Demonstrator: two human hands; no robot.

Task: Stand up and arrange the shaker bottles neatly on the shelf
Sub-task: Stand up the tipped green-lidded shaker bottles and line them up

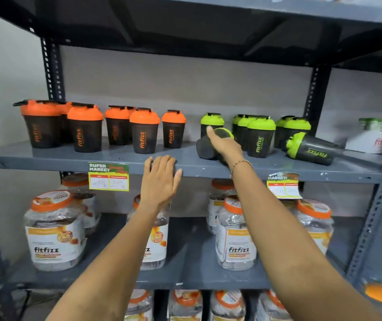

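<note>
Several orange-lidded black shaker bottles (86, 128) stand upright on the left half of the grey shelf (116, 158). Several green-lidded shakers (260, 136) stand on the right half. One green-lidded shaker (206, 147) lies tilted on its side, and my right hand (223, 144) is wrapped around it. Another green-lidded shaker (310, 150) lies on its side further right, untouched. My left hand (161, 179) rests on the shelf's front edge with fingers spread, holding nothing.
A white box (373, 137) sits at the shelf's far right. Price tags (108, 176) hang on the front edge. Clear jars with orange lids (54, 230) fill the shelves below. Another shelf board hangs close overhead. A metal upright (375, 205) stands at right.
</note>
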